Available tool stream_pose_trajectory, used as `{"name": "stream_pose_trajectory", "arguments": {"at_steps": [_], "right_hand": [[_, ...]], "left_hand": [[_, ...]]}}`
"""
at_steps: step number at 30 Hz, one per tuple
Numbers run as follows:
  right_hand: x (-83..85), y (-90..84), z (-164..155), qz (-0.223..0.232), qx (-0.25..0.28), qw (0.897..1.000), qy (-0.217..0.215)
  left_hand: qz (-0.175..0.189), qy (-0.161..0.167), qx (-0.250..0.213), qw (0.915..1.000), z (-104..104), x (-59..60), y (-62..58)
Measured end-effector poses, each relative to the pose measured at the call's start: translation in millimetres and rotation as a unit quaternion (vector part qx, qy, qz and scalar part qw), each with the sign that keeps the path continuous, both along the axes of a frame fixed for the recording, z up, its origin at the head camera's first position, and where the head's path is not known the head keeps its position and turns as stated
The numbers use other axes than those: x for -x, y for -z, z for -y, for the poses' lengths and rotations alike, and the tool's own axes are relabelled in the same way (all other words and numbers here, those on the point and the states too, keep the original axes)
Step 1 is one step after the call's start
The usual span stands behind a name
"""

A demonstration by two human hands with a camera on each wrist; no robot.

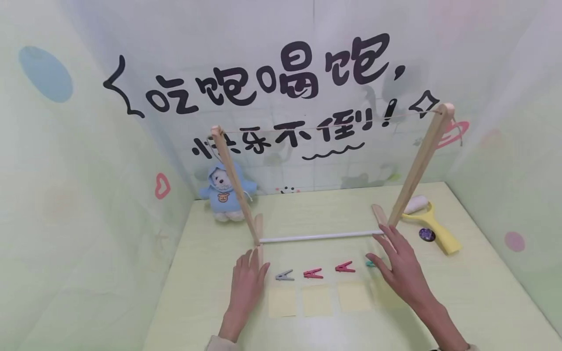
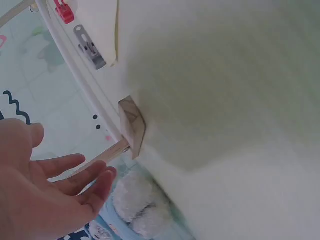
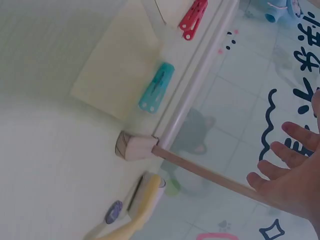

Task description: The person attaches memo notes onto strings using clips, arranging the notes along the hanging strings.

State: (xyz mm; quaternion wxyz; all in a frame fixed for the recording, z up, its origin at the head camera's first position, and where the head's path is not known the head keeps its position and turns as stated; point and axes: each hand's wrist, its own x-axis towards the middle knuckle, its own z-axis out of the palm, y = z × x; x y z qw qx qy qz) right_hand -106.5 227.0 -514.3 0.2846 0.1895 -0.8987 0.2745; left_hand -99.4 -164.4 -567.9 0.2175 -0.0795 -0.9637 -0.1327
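Note:
A wooden rack stands on the pale yellow table (image 1: 483, 302): two leaning posts, a white rod (image 1: 320, 237) between their feet and a string across their tops. My left hand (image 1: 249, 267) lies flat with straight fingers beside the left foot (image 2: 131, 126). My right hand (image 1: 388, 253) is spread by the right foot (image 3: 134, 146) and holds nothing. In front of the rod lie a grey clothespin (image 1: 284, 276), two red clothespins (image 1: 313, 273) and a teal clothespin (image 3: 156, 87), which my right hand partly hides in the head view. Yellow paper squares (image 1: 316, 300) lie below them.
A plush bear in a blue hoodie (image 1: 224, 192) sits at the back left corner behind the left post (image 1: 234, 185). A yellow-handled lint roller (image 1: 432, 223) lies at the back right. Printed walls close the table on three sides.

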Motion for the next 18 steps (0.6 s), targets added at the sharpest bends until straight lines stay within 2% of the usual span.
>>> {"name": "stream_pose_trajectory", "arguments": {"at_steps": [4,7,9,11,14,16,18], "right_hand": [[-3.7,8.3,15,0.023,0.031,0.999,0.002],[-5.6,13.1,23,0.040,0.049,0.998,0.006],[-5.0,16.0,27,0.043,0.055,0.998,0.006],[-3.3,17.8,30,0.048,0.059,0.997,0.001],[-0.7,21.6,35,0.059,0.053,0.997,-0.001],[0.2,24.6,41,0.068,0.046,0.997,-0.004],[0.9,27.5,48,0.078,0.037,0.996,-0.013]], "left_hand": [[0.024,-0.035,-0.028,0.9987,-3,-14.1,8.9],[0.082,-0.062,-0.067,0.9924,-7,-26.1,15.9],[0.135,-0.077,-0.123,0.9801,-9,-33.1,20.4],[0.179,-0.085,-0.181,0.9633,-10,-39.4,24.2],[0.230,-0.081,-0.241,0.9395,-10,-47.9,29.4],[0.244,-0.070,-0.252,0.9340,-9,-51.5,32.9],[0.255,-0.061,-0.248,0.9326,-8,-53.2,36.3]]}}
